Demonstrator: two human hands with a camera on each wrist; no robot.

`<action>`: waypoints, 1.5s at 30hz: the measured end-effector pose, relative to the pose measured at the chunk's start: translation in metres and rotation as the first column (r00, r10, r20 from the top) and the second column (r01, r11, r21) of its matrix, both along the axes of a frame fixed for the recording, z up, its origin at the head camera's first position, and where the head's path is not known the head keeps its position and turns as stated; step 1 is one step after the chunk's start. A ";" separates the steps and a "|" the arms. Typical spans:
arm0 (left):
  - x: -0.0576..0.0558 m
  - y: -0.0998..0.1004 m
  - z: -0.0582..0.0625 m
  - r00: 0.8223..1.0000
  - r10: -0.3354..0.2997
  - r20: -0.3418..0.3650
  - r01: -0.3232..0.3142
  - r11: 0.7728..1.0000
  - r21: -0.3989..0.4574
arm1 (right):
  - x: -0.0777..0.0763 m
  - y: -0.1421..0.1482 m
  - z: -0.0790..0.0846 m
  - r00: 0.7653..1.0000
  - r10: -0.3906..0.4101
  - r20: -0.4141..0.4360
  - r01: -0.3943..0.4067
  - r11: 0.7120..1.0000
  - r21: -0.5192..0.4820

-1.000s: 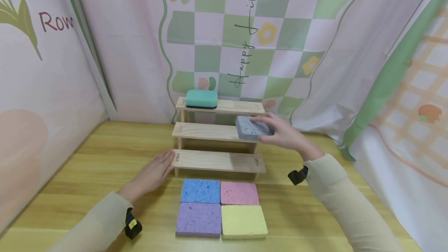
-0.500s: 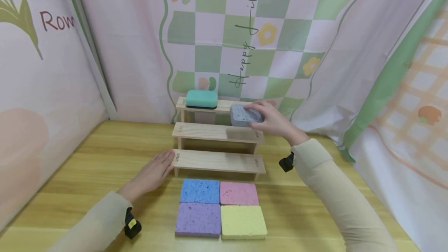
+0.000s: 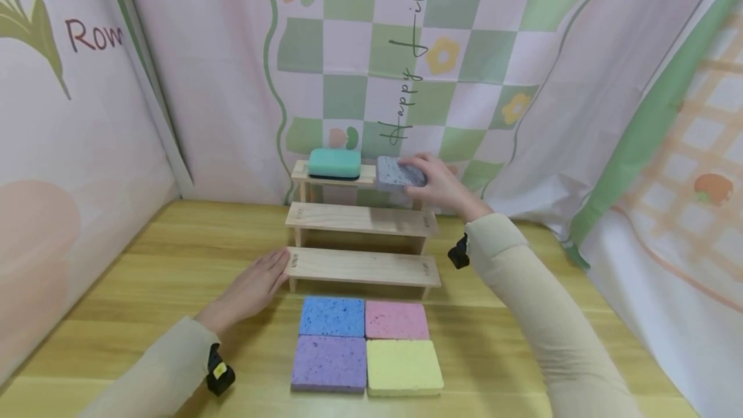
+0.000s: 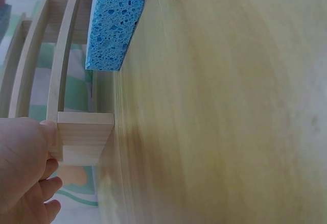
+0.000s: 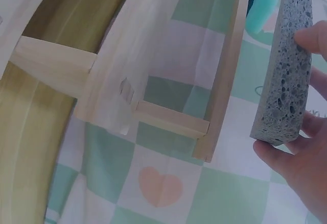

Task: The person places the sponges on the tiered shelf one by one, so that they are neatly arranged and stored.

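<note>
My right hand (image 3: 438, 182) holds a grey speckled sponge (image 3: 395, 173) by its sides, thumb and fingers on opposite edges. In the right wrist view, the sponge (image 5: 286, 71) is above the top board of a three-tier wooden stand (image 3: 360, 218), with a gap between them. A teal sponge (image 3: 335, 163) with a dark underside lies on the left part of that top board. My left hand (image 3: 252, 286) rests its fingers against the left end of the lowest board; the left wrist view shows the fingertips (image 4: 48, 129) at the board's end.
In front of the stand, blue (image 3: 333, 317), pink (image 3: 397, 320), purple (image 3: 329, 364) and yellow (image 3: 404, 368) sponges lie flat in a block on the wooden table (image 3: 145, 315). A patterned curtain (image 3: 342, 50) hangs close behind the stand.
My right hand has carried the grey sponge back and slightly left, from over the middle board to over the top one. The left hand has stayed put.
</note>
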State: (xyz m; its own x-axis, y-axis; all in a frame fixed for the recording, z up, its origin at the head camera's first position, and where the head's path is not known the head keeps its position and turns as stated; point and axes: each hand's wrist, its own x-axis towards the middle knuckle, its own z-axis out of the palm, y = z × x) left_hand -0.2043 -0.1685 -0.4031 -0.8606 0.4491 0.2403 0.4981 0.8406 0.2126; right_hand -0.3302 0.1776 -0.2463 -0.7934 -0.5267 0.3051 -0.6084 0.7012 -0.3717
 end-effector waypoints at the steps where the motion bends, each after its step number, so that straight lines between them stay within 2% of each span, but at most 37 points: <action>1: 0.000 0.000 0.000 1.000 0.001 0.001 -0.001 1.000 -0.001 | -0.002 -0.001 0.000 1.000 -0.007 0.003 0.007 1.000 -0.004; 10: -0.001 0.000 0.000 1.000 -0.001 0.006 0.001 1.000 0.001 | -0.017 -0.006 -0.001 0.997 -0.074 0.015 0.074 0.997 -0.030; 18: -0.002 0.000 0.000 1.000 -0.010 -0.007 0.010 1.000 -0.010 | -0.028 -0.007 -0.007 0.996 -0.086 -0.014 0.086 0.996 -0.022; 29: -0.004 0.000 -0.002 1.000 -0.017 -0.017 0.017 1.000 -0.010 | -0.033 -0.008 -0.011 0.995 -0.103 -0.012 0.103 0.995 0.008; 37: -0.003 -0.001 -0.001 1.000 -0.015 -0.018 0.015 1.000 -0.011 | -0.032 -0.010 -0.008 0.993 -0.112 0.044 0.110 0.993 0.047; 45: -0.004 -0.001 -0.003 1.000 -0.018 -0.017 0.017 1.000 -0.019 | -0.033 -0.010 -0.009 0.993 -0.088 0.081 0.083 0.995 0.063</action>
State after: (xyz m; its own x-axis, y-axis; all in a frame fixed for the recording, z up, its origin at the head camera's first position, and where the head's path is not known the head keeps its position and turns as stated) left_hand -0.2082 -0.1699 -0.4063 -0.8484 0.4687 0.2463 0.5163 0.8354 0.1887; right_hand -0.3629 0.1676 -0.2556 -0.8579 -0.4707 0.2060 -0.5135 0.7717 -0.3751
